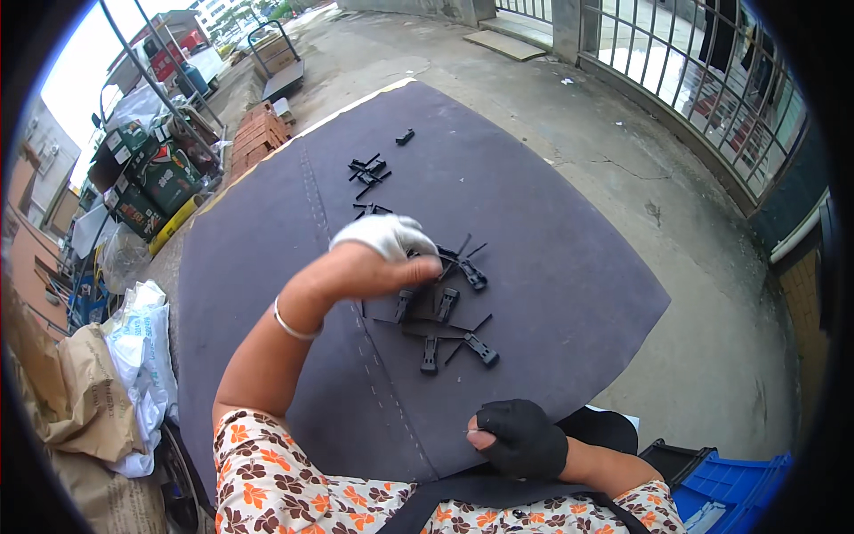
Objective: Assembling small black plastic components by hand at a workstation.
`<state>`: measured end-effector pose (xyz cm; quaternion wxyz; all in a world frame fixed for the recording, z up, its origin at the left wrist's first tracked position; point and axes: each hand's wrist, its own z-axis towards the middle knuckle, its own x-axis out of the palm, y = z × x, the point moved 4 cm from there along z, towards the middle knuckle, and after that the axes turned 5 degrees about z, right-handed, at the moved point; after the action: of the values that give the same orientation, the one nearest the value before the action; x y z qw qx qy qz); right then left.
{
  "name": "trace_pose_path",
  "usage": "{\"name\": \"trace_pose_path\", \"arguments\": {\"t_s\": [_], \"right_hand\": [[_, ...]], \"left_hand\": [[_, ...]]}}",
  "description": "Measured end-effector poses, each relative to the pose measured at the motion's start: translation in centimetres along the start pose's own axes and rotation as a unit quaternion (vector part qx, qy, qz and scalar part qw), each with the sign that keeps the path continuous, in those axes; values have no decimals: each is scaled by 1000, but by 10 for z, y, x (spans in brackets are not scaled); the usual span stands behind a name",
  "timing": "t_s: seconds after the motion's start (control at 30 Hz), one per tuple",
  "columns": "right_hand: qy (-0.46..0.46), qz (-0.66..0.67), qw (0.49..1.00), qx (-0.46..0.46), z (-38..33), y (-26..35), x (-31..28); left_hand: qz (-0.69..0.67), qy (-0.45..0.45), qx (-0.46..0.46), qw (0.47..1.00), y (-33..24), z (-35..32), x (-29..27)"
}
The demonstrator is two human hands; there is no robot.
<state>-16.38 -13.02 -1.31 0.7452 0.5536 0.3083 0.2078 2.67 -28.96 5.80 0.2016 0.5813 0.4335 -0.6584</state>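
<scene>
My left hand (387, 249), in a white glove with a bare thumb, reaches over the middle of the purple-grey table cover (551, 267). Its fingers are curled, with the thumb beneath them; whatever lies between them is hidden. Around it lie several small black plastic parts with thin strips: a clip-like part (474, 277) just right of the fingertips, another (447, 304) below the hand, and two nearer me, one upright (430, 354) and one slanted (481, 350). Close to the near edge, my right hand (520, 438), in a black fingerless glove, is closed with its thumb against the fingers.
Farther up the cover lie more black parts (369, 173) and a single small one (406, 136). Paper sacks (93, 392) stand at the left, a blue crate (734, 485) at the lower right. Bricks (258, 138) and a trolley (283, 80) are beyond the far left edge.
</scene>
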Motion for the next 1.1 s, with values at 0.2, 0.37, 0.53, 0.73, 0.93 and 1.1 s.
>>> {"name": "trace_pose_path", "arguments": {"t_s": [0.2,0.37,0.53,0.73,0.93,1.1], "right_hand": [[23,8,999,21,0,3,6],[71,40,996,34,1,9,-4],[94,137,986,24,-3,9,-8],[39,35,999,-2,1,7,0],[-12,2,1000,-23,2,2,1],[-15,1,999,-30,-1,-1,2]], "left_hand": [[238,-155,-192,940,118,86,-25],[238,-85,-373,893,161,142,-3],[261,-29,-360,895,184,142,-15],[107,-131,-241,956,236,68,6],[-11,-68,-147,987,117,2,25],[-131,41,-37,990,35,-27,-4]]}}
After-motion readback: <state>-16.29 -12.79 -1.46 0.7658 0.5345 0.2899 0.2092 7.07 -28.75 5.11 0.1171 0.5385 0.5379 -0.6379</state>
